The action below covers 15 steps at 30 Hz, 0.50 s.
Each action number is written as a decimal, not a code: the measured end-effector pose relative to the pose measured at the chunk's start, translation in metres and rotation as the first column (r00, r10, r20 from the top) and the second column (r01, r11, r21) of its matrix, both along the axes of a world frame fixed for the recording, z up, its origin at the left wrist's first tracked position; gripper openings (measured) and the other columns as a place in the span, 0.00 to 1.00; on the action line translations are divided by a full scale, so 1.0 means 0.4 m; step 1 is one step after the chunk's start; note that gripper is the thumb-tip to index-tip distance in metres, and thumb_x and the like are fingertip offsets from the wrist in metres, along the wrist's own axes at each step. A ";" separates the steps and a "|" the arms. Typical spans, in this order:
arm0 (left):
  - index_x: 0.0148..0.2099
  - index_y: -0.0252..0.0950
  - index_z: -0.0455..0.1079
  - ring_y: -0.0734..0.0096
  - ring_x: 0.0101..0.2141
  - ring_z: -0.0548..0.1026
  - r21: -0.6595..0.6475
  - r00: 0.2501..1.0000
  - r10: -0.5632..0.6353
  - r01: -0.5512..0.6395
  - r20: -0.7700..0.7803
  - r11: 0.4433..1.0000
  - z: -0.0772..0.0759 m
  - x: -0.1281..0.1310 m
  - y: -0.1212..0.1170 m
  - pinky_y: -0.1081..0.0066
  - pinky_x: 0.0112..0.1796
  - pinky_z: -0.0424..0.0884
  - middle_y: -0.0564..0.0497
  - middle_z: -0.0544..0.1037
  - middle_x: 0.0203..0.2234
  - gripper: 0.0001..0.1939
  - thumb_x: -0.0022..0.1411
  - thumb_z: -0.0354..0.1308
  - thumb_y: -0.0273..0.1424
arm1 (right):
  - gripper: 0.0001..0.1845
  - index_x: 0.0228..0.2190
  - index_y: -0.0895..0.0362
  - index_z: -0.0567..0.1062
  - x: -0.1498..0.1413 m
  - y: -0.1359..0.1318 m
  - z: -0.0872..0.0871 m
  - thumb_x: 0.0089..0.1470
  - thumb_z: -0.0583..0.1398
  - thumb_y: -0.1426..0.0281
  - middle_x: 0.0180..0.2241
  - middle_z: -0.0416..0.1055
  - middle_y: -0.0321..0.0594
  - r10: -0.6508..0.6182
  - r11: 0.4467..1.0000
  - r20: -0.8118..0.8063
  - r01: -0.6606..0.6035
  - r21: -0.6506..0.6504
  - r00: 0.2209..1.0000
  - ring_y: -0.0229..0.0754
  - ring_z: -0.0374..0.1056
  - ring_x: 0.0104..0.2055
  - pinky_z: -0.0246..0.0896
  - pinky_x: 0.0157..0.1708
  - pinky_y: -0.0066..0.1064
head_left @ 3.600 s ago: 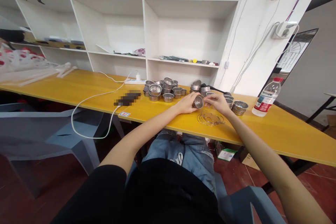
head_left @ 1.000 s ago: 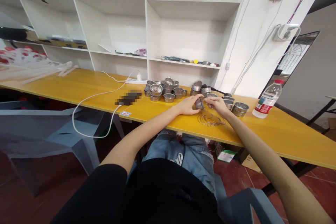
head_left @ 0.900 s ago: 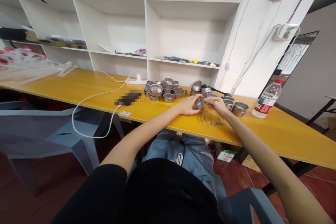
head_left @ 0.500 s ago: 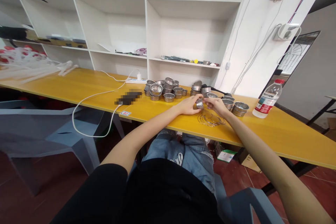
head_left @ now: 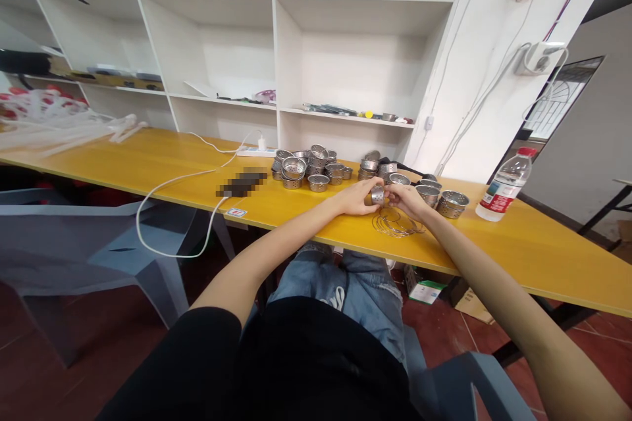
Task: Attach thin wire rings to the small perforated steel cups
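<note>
My left hand (head_left: 363,197) is closed around a small perforated metal sink strainer basket (head_left: 378,195), held just above the table's front part. My right hand (head_left: 405,199) meets the basket's right side with thumb and fingers pinched together; what lies in that pinch is too small to make out. Below both hands lies a loose bunch of thin wire loops (head_left: 395,225). Several more strainer baskets (head_left: 318,182) are piled behind and left of my left hand. Others, such as a wider basket (head_left: 451,204), stand beyond and right of my right hand.
A water bottle (head_left: 504,185) with a red cap stands at the right of the yellow table (head_left: 533,250). Left of the baskets, a blurred-out dark object (head_left: 241,184) has a white cable (head_left: 170,255) looping over the front edge. White shelves (head_left: 276,52) rise behind.
The strainer basket has turned slightly in my left hand, showing more of its perforated side. My right fingers have shifted a little rightward along it.
</note>
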State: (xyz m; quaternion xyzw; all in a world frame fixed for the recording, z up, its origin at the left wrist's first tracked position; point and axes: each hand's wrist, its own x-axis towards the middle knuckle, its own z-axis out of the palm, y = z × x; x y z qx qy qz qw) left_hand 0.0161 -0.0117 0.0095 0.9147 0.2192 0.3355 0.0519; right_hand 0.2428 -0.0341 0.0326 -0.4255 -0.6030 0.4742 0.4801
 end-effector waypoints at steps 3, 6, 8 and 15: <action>0.64 0.40 0.61 0.50 0.60 0.79 -0.004 1.000 -0.010 0.010 0.005 1.000 0.000 0.001 0.000 0.55 0.61 0.75 0.40 0.79 0.60 0.28 0.67 0.66 0.36 | 0.21 0.22 0.55 0.76 -0.001 0.001 -0.002 0.38 0.79 0.59 0.23 0.66 0.34 -0.023 1.000 -0.014 0.023 0.002 1.000 0.35 0.57 0.27 0.61 0.28 0.32; 0.62 0.40 0.62 0.51 0.58 0.80 -0.016 1.000 0.001 -0.001 0.013 1.000 -0.001 0.003 0.002 0.55 0.60 0.76 0.40 0.79 0.59 0.27 0.66 0.66 0.36 | 0.21 0.22 0.56 0.76 -0.001 0.001 -0.002 0.37 0.79 0.60 0.24 0.69 0.36 -0.039 0.999 -0.020 0.039 -0.005 0.999 0.36 0.58 0.28 0.61 0.27 0.31; 0.61 0.41 0.61 0.51 0.56 0.81 -0.030 1.000 0.016 -0.016 0.011 0.999 -0.003 0.004 0.004 0.55 0.58 0.77 0.41 0.79 0.57 0.27 0.66 0.66 0.37 | 0.21 0.21 0.56 0.76 -0.001 0.001 -0.003 0.36 0.80 0.61 0.24 0.69 0.36 -0.034 0.999 -0.018 0.034 -0.012 0.999 0.36 0.57 0.28 0.61 0.27 0.30; 0.60 0.40 0.61 0.50 0.56 0.81 -0.038 1.000 0.013 -0.013 0.006 0.999 -0.003 0.003 0.005 0.55 0.58 0.76 0.39 0.79 0.57 0.26 0.66 0.66 0.38 | 0.20 0.21 0.55 0.75 0.001 0.004 -0.006 0.38 0.79 0.61 0.21 0.67 0.35 -0.034 0.999 -0.015 0.034 -0.015 0.999 0.36 0.58 0.27 0.61 0.28 0.31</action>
